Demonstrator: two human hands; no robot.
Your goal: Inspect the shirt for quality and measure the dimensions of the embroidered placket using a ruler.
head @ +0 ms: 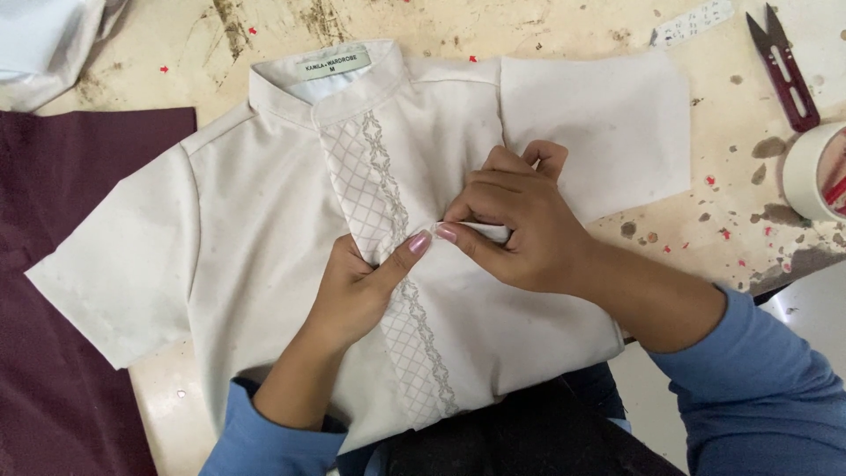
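On the stained worktable [564,22] a cream short-sleeved shirt [256,229] lies front side up, spread flat. Its long axis runs from the stand collar [326,84] at the far side down to the hem at the near table edge, tilted slightly so the hem sits further right than the collar. Collar points away from the person; hem points toward them and overhangs the edge a little. One sleeve reaches out to the left over a maroon cloth [62,264]; the other sleeve lies flat to the upper right.

An embroidered placket strip [388,229] (lattice pattern with a scrolled border) follows the same axis down the shirt's middle.

Left hand [352,295]: rests on the placket about midway down, thumb stretched up and to the right, its tip pressing the fabric at the placket edge. Fingers curled under; not clasped around anything that shows.

Right hand [520,225]: fingers bent tight, thumb and forefinger pinching a small fold of shirt fabric just beside the left thumb tip. The two thumbs nearly touch.

Both forearms wear blue sleeves [758,388].

At the far right: red-handled thread snips [784,75] and a roll of tape [815,172], well apart from the hands. White fabric bundle [48,40] at top left.
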